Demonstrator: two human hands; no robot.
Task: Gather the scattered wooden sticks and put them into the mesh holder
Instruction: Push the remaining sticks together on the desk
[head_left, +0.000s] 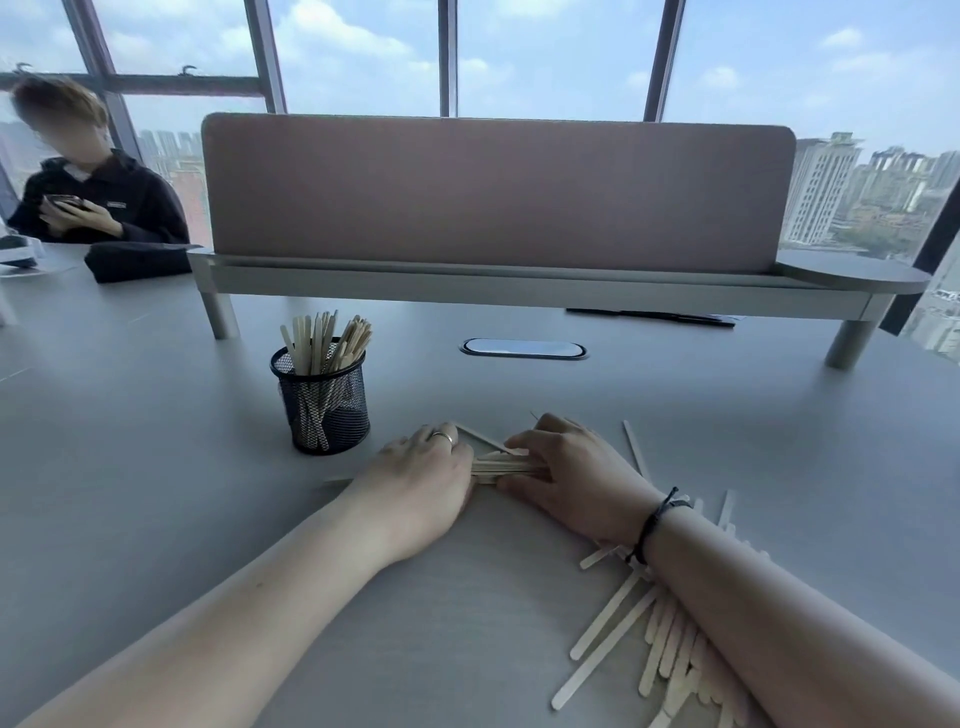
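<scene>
A black mesh holder (322, 402) stands upright on the grey table (156, 467), with several pale wooden sticks standing in it. To its right, my left hand (421, 478) and my right hand (566, 475) press from both sides on a flat bundle of sticks (506, 464) lying on the table between them. The fingers of both hands curl around the bundle's ends. More loose sticks (623, 629) lie scattered under and beside my right forearm. A single stick (635, 449) lies just beyond my right hand.
A pink desk divider on a raised shelf (498, 192) crosses the table behind the holder. A cable port (523, 348) sits in the tabletop. At the far left another person sits with a phone, a dark pouch (137, 261) in front of them.
</scene>
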